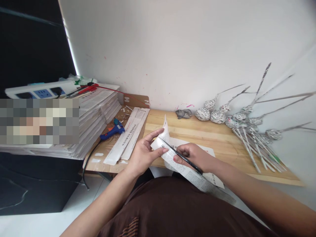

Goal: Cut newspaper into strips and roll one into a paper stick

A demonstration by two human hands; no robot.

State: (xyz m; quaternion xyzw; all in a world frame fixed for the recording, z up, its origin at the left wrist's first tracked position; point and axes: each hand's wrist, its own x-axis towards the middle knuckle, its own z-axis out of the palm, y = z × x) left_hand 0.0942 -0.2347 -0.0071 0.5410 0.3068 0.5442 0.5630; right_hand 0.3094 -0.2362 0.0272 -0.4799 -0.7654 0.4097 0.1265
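My left hand (144, 151) pinches the upper end of a strip of newspaper (168, 158), thumb and fingers closed on the paper's edge. My right hand (194, 157) is wrapped round a thin dark stick (181, 155) that lies slantwise across the paper, its tip near my left thumb. The paper runs down toward my lap over the front edge of the wooden table (212, 135). Both hands hover just above the table's near edge.
A blue glue gun (114, 130) and cut paper strips (128, 135) lie on cardboard at the left. A tall newspaper stack (96, 112) carries a power strip (41, 91). Rolled-paper gourd shapes with long stems (237, 117) crowd the right side by the white wall.
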